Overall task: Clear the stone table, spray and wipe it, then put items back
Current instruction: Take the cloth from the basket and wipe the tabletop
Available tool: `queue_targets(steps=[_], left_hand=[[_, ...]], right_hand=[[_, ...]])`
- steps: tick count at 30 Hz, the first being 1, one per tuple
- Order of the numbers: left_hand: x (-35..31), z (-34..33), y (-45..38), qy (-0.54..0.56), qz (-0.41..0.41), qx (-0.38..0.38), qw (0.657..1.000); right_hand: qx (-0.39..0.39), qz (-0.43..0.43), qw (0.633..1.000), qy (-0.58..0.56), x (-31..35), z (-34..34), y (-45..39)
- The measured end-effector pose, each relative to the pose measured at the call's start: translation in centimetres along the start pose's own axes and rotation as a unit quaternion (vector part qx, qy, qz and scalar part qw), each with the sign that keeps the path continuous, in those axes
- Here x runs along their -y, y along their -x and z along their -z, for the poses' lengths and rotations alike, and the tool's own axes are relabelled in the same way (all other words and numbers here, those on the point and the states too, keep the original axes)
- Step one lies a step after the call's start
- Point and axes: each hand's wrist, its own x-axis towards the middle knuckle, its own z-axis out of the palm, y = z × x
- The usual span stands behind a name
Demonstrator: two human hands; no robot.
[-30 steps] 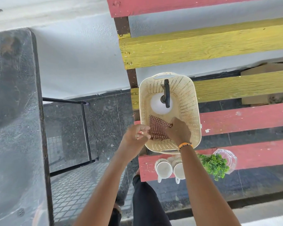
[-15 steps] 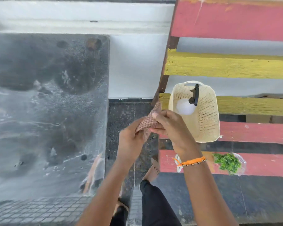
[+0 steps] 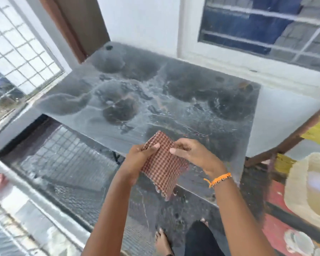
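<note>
A dark stone table (image 3: 155, 93) fills the middle of the view, its top wet with round dark spray patches and pale streaks. Nothing stands on it. Over its near edge I hold a red-and-white checked cloth (image 3: 163, 169) with both hands. My left hand (image 3: 140, 156) pinches the cloth's upper left part. My right hand (image 3: 188, 152), with an orange band at the wrist, pinches the upper right part. The cloth hangs slack below my fingers, above the table top.
At the right edge a cream plastic basket (image 3: 296, 189) with a white object inside rests on a bench of red and yellow slats (image 3: 277, 230). White cups (image 3: 299, 242) show at the lower right. Barred windows and a white wall lie behind the table. My feet stand below.
The view has swung left from the basket to the stone table. Both hands lifted the checked cloth out of the basket and carried it over the table's near edge.
</note>
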Motion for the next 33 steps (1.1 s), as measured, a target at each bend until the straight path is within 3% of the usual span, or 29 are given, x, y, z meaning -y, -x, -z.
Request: queue_targets(steps=[7, 15, 20, 23, 25, 28, 33], left_hand=[[-0.7, 9.9, -1.5, -0.005, -0.053, -0.172, 0.984], [-1.5, 18.0, -7.5, -0.11, -0.072, -0.242, 0.961], [-5.8, 21.2, -15.4, -0.236, -0.101, -0.155, 0.954], [-8.2, 23.0, -19.1, -0.263, -0.116, -0.115, 0.951], [-9.2, 24.6, -21.3, -0.268, -0.118, -0.11, 0.95], [-9.8, 27.2, -24.1, -0.276, -0.102, -0.111, 0.949], [-10.3, 31.0, -28.1, -0.263, -0.062, -0.093, 0.958]], right_hand=[[0.062, 0.047, 0.992, 0.099, 6.2, -7.3, -7.3], [-0.006, -0.001, 1.0, 0.003, 8.9, -10.4, -18.6], [-0.154, 0.001, 0.986, 0.069, 12.4, -8.7, -27.7], [-0.254, 0.034, 0.95, 0.179, 15.6, -8.4, -32.0], [-0.239, 0.032, 0.955, 0.17, 17.7, -9.2, -34.9], [-0.19, 0.0, 0.98, 0.051, 19.4, -10.8, -38.5], [-0.228, -0.03, 0.957, 0.178, 17.7, -13.6, -42.2]])
